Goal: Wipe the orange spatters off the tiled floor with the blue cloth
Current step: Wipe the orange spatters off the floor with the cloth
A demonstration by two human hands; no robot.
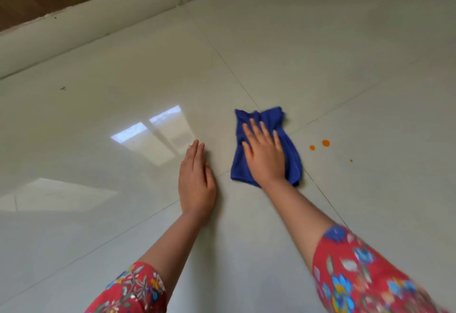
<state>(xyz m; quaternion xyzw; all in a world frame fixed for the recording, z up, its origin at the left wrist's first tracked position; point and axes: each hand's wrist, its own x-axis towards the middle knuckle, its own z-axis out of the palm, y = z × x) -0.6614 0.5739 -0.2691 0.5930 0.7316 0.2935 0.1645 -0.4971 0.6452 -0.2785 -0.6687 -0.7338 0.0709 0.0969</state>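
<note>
So the blue cloth (265, 125) sits bunched flat on the tiled floor (345, 53), right across a grout line; the right hand (265, 152) lies on top of it with the fingers straight and slightly spread, pressing down rather than gripping anything. The left hand (196, 182) is flat on bare tile just beside it, fingers together and holding nothing — looks like it's propping the person up.

The orange spatters (325, 143) are off to the right of the cloth, not touching it; two bigger dots close together and a tiny speck a bit further out. None of them look wiped yet, so I'd say the job has barely begun.

Handling-wise the cloth looks soft, light and floppy, probably microfibre; on glossy tile like this I'd expect it to slide easily. My guess is a flat palm over the middle works best — pinch a corner and the rest will just trail behind.
</note>
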